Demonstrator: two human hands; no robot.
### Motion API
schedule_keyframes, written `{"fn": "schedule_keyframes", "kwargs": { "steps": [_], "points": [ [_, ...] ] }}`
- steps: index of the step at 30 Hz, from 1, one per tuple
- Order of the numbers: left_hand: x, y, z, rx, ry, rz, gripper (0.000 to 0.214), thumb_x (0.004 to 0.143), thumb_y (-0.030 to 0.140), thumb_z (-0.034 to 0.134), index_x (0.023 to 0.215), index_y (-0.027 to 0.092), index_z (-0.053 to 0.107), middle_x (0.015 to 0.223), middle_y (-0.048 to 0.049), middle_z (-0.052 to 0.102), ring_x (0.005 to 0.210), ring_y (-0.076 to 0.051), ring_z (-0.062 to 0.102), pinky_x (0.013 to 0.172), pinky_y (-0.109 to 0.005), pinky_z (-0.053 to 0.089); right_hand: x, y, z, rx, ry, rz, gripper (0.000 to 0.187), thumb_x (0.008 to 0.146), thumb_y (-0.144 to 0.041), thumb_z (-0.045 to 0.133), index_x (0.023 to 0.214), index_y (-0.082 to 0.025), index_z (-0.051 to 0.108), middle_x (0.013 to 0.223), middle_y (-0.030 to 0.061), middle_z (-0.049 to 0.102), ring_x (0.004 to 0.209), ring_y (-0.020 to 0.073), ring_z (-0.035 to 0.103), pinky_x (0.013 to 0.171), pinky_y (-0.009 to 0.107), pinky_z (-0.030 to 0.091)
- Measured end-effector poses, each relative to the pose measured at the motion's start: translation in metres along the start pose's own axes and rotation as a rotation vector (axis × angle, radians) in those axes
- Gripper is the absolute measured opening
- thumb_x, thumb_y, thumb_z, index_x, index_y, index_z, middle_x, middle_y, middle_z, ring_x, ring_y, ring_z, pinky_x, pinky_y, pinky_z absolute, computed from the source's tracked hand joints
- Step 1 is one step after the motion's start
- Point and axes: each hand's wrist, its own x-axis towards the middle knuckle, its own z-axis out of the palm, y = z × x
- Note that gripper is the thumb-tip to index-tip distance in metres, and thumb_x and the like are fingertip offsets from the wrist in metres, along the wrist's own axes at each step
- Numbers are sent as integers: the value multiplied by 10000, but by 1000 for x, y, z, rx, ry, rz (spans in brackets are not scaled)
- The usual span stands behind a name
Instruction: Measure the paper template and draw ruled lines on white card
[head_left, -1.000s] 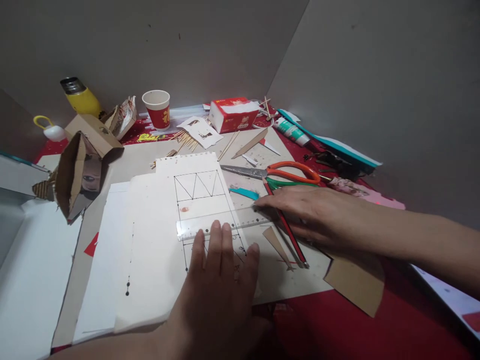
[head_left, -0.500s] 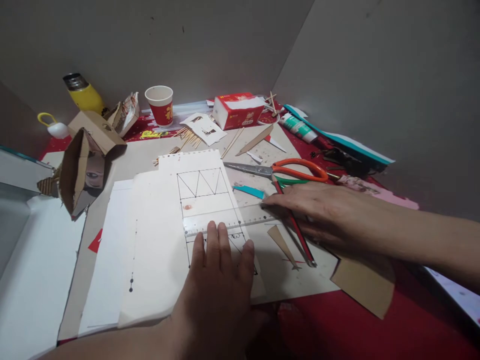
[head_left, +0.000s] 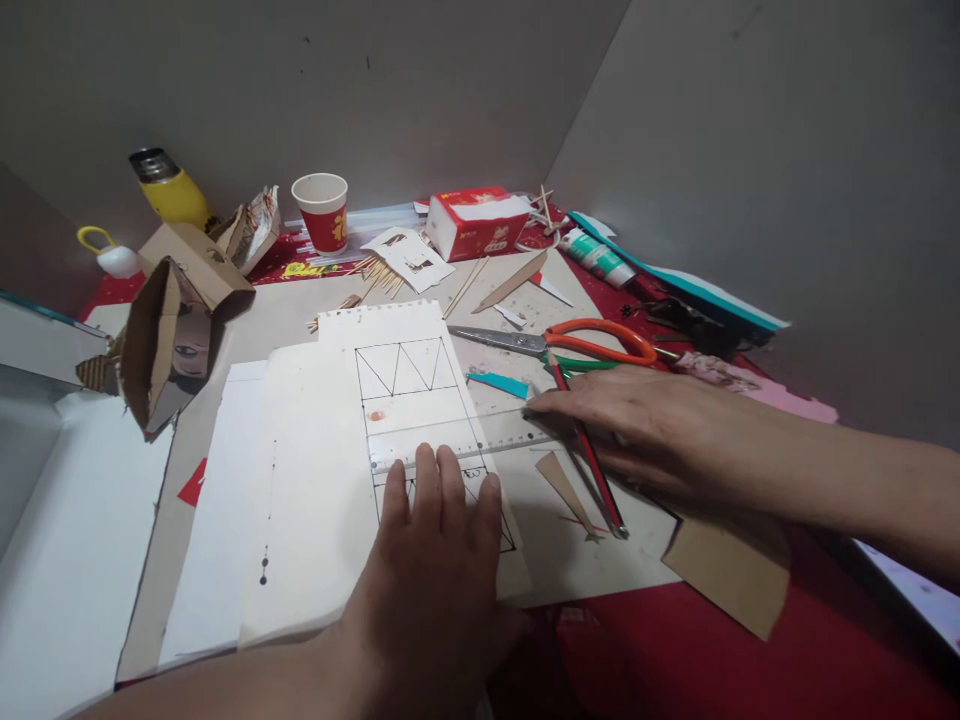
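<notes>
My left hand (head_left: 439, 545) lies palm down on a white paper sheet (head_left: 322, 410), fingers spread, fingertips at the lower edge of a clear ruler (head_left: 427, 442). The sheet bears a pen-drawn frame with zigzag lines, partly hidden under my hand. A red pencil (head_left: 598, 480) sits slantwise in the closed fingers of my right hand (head_left: 637, 420), its tip pointing away from me. That hand's fingertips rest at the right end of the ruler. Just beyond it are scissors (head_left: 592, 340) with orange and green handles, and a teal scrap (head_left: 499, 383) lies to their left.
At the back stand a paper cup (head_left: 324, 225), a red tissue pack (head_left: 480, 228) and a yellow bottle (head_left: 176, 195). A folded cardboard piece (head_left: 154, 345) sits left. Bamboo sticks (head_left: 382, 277), a tube (head_left: 598, 257) and a cardboard scrap (head_left: 727, 570) lie around the sheet.
My left hand's fingers have shifted slightly, and a little more of the drawing's lower right corner shows. The right hand, pencil and ruler stay nearly in place.
</notes>
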Motion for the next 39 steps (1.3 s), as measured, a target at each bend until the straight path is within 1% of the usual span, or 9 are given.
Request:
{"fn": "schedule_keyframes", "kwargs": {
  "steps": [5,13,17,20,23,26,29,34,39],
  "points": [
    [1,-2,2,-18,1,-5,808,827,707,522,1404,142,560,1404,-248,564,1285,-412,537,1009,-569,454,1,-2,-3,15,3,-3,332,940,-222,496,1255,-207,597,1133,112,699,997,244,673,839,390,539],
    [1,-2,6,-37,-7,2,825,828,691,539,1440,138,519,1446,-307,487,1314,-462,491,984,-616,462,5,-8,-8,26,-4,12,334,930,-156,461,1216,-186,631,1103,125,716,984,237,670,843,388,533],
    [2,-8,8,-82,-32,8,815,820,694,543,1419,142,545,1424,-307,512,1284,-470,519,949,-615,495,5,-9,-9,19,-3,2,352,926,-130,438,1220,-144,631,1118,151,706,1008,248,659,866,409,527],
    [-1,-13,10,-69,8,40,813,803,659,594,1428,144,527,1425,-303,514,1281,-466,524,937,-594,515,4,-10,-9,27,-6,-1,353,931,-133,434,1227,-127,626,1106,163,706,997,256,654,865,419,524],
    [-3,-14,12,-8,63,92,863,752,569,697,1451,113,481,1437,-323,490,1287,-475,515,928,-586,525,4,-9,-9,29,-22,-1,353,928,-129,435,1222,-134,630,1078,156,711,965,254,650,842,411,522],
    [-1,-12,11,34,95,107,868,689,547,756,1389,79,548,1379,-358,526,1222,-503,561,869,-600,549,4,-8,-11,15,-37,5,353,919,-132,453,1222,-150,633,1051,134,713,953,243,649,837,399,519],
    [3,-10,6,54,107,113,830,671,528,768,1335,60,602,1332,-377,553,1164,-519,596,826,-608,562,5,-9,-15,12,-43,10,342,942,-182,459,1240,-154,625,1042,122,715,955,236,655,848,397,519],
    [7,-9,-2,75,107,133,812,650,485,773,1309,34,626,1300,-381,574,1126,-523,618,817,-597,570,4,-12,-22,58,64,84,324,973,-276,462,1240,-198,628,1060,97,725,980,227,670,869,382,525],
    [9,-8,-5,68,106,153,787,647,486,778,1274,28,653,1280,-390,583,1116,-537,616,802,-600,575,3,-15,-17,180,159,99,339,987,-328,454,1254,-201,619,1162,108,713,1057,241,669,902,402,535]
  ]
}}
